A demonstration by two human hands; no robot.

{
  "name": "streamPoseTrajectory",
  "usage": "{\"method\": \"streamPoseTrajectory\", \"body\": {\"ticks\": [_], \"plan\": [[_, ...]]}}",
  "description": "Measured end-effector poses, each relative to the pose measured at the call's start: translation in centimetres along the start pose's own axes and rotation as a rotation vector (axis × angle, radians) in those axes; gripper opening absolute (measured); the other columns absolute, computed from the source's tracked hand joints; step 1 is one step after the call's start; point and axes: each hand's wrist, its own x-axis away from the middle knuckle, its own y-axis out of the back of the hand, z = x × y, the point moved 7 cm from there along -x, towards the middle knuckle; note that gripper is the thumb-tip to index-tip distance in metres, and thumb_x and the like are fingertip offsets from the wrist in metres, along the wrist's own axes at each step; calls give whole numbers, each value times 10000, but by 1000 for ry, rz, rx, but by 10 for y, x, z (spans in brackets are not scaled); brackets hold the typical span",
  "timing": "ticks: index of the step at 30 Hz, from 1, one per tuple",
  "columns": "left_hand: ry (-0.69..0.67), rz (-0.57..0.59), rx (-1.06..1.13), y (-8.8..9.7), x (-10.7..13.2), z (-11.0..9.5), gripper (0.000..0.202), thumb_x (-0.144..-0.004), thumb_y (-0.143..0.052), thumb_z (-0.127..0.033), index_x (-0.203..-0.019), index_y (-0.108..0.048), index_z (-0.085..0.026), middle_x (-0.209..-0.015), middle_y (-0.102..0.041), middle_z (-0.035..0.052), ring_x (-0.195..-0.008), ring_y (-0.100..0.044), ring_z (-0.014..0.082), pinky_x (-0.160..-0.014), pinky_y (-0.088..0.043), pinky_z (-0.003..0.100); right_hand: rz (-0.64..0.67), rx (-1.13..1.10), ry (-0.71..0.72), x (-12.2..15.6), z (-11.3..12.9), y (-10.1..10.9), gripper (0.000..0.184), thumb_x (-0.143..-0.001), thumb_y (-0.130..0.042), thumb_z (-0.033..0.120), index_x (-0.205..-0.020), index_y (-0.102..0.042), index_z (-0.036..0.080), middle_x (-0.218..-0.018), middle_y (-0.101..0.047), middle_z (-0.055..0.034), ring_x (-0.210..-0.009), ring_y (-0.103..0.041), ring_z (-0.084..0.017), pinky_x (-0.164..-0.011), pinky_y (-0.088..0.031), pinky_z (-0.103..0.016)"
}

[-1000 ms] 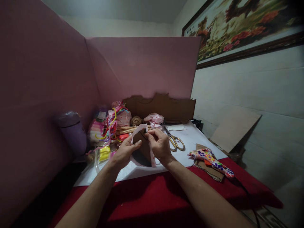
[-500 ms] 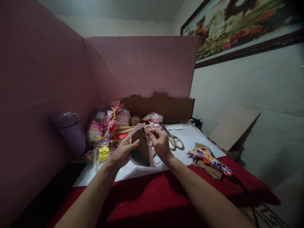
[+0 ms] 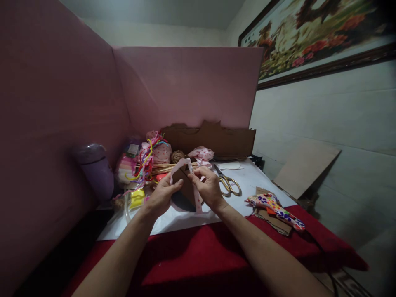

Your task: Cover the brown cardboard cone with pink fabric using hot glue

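Between my hands a brown cardboard piece (image 3: 185, 187) is held up above the white sheet, tilted. A pale pink strip with dots (image 3: 178, 166) runs over its upper edge, and its loose end hangs down on the right side. My left hand (image 3: 163, 192) grips the left edge of the cardboard and strip, thumb on the near face. The fingers of my right hand (image 3: 208, 185) are pinched on the strip at the right edge. Just right of that hand lie gold-handled scissors (image 3: 229, 185) on the white sheet.
A flower-patterned glue gun (image 3: 276, 210) rests on cardboard scraps at the right, its cord trailing off the edge. Coloured pipe cleaners (image 3: 145, 159), a twine ball (image 3: 177, 156), wooden sticks and a yellow packet (image 3: 137, 199) crowd the left. A purple bottle (image 3: 96, 173) stands farther left.
Both hands still hold the cardboard and strip. The right fingers have shifted slightly along the strip at the right edge, and the view has moved a little.
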Motion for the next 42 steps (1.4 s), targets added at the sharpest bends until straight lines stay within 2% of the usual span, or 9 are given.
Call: {"method": "streamPoseTrajectory", "body": {"ticks": [6,13,18,22,26,29,34,39,42], "plan": [[-34,-15,-7,-1,-1,2,515,-685,-734,-218,-1176,-578,-207,-955,-710,50,-835,-652,190,-748,-490,263,-20,124,42,7,5,-1,133,-827,-552,237,-721,-607,179,-684,-617,-15,-652,-551,-150,-595,-390,-240],[-32,-91,-34,1,-1,3,382,-658,-754,-216,-1024,-652,-173,-918,-711,39,-753,-634,150,-722,-469,234,-50,220,99,11,9,-3,112,-837,-534,186,-750,-602,170,-735,-633,-41,-692,-577,-169,-645,-411,-258],[-45,-75,-35,1,-2,4,407,-672,-744,-206,-1064,-638,-168,-979,-703,54,-793,-633,150,-734,-471,226,-8,372,190,13,14,-8,146,-862,-480,165,-780,-601,152,-748,-614,-61,-728,-567,-191,-666,-407,-281],[-38,-74,-23,2,-3,6,380,-678,-740,-199,-1043,-641,-163,-935,-710,49,-755,-636,135,-712,-482,214,45,457,237,15,18,-12,190,-888,-431,176,-816,-604,149,-760,-594,-64,-743,-549,-199,-673,-413,-293],[-52,-115,26,6,-3,3,396,-667,-746,-194,-1045,-631,-180,-819,-716,24,-683,-640,124,-657,-492,201,101,488,280,21,24,-20,264,-900,-378,169,-1032,-600,111,-883,-574,-101,-847,-526,-217,-760,-440,-327],[-62,-142,57,9,-4,0,409,-660,-748,-192,-1050,-625,-180,-828,-718,27,-681,-649,127,-655,-501,199,147,589,288,29,29,-32,396,-899,-399,218,-1245,-494,50,-1005,-547,-153,-943,-481,-262,-803,-449,-379],[-55,-173,77,13,-3,-2,379,-675,-733,-165,-1038,-625,-177,-890,-719,29,-718,-657,116,-695,-508,181,173,699,316,38,36,-45,502,-887,-433,226,-1337,-397,8,-1145,-504,-197,-1036,-417,-303,-907,-395,-447],[-61,-128,74,15,-3,-5,456,-702,-710,-159,-1137,-576,-186,-907,-719,40,-746,-669,134,-678,-516,191,170,571,301,33,39,-35,440,-904,-411,262,-1293,-469,66,-1120,-532,-174,-1021,-453,-283,-891,-401,-434],[-34,-111,77,15,-3,-5,427,-700,-713,-164,-1110,-596,-174,-918,-720,53,-770,-674,159,-729,-520,243,30,294,191,19,34,-11,352,-932,-355,268,-1193,-548,133,-1071,-566,-124,-1025,-486,-234,-914,-393,-384]]}}
